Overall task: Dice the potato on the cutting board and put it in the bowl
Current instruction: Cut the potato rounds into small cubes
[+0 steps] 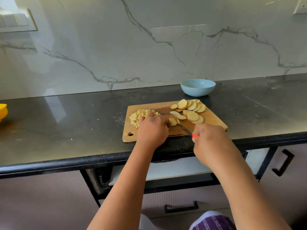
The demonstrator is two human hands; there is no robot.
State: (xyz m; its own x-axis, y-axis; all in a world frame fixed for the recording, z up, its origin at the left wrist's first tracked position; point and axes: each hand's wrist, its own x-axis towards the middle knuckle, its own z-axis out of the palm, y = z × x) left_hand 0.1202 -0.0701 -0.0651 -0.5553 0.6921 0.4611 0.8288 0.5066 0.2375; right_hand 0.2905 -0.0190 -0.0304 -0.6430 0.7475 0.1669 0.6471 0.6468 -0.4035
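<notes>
Pale round potato slices [191, 110] lie fanned at centre frame on the wooden cutting board [214, 120]. The left hand [152, 128] presses some slices; the right hand [209, 140] grips a red-handled knife [186, 127], blade pointing upper left. Diced potato [137, 116] is piled at the board's left; the light-blue bowl [197, 87] stands behind on the black bench [66, 123].
</notes>
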